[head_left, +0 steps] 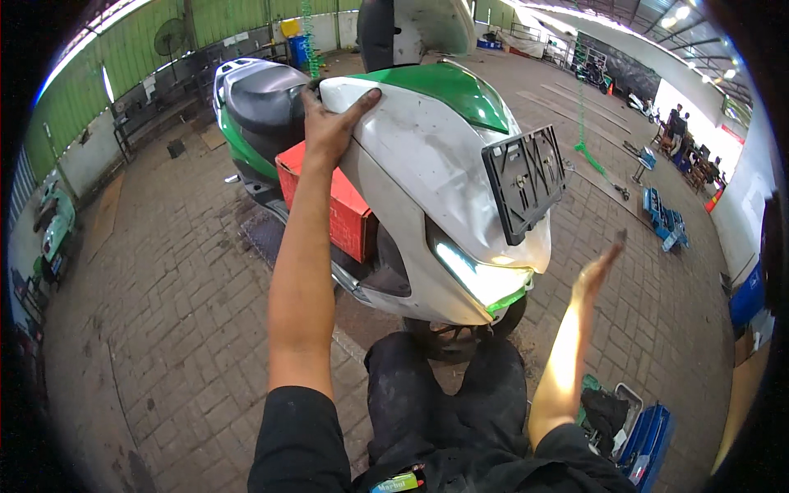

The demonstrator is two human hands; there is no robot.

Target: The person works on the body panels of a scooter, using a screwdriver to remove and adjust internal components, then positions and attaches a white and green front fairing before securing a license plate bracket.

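A white and green scooter [394, 160] stands in front of me with its headlight [468, 267] lit. My left hand [333, 123] grips the upper edge of its white front panel [403, 131], thumb on the outer face and the other fingers mostly hidden behind the edge. My right hand [598, 269] is raised to the right of the headlight, touching nothing, fingers stretched out. Between it and the panel sits a black number plate holder [526, 182] on the scooter's nose. A red box [349, 215] rests in the footwell, behind my left forearm.
By my right elbow lies an open blue toolbox [645, 448] beside a metal tray [629, 411]. Another blue toolbox [664, 218] is on the brick floor further right. A green coiled hose [590, 156] hangs down. A light green scooter [56, 218] stands far left.
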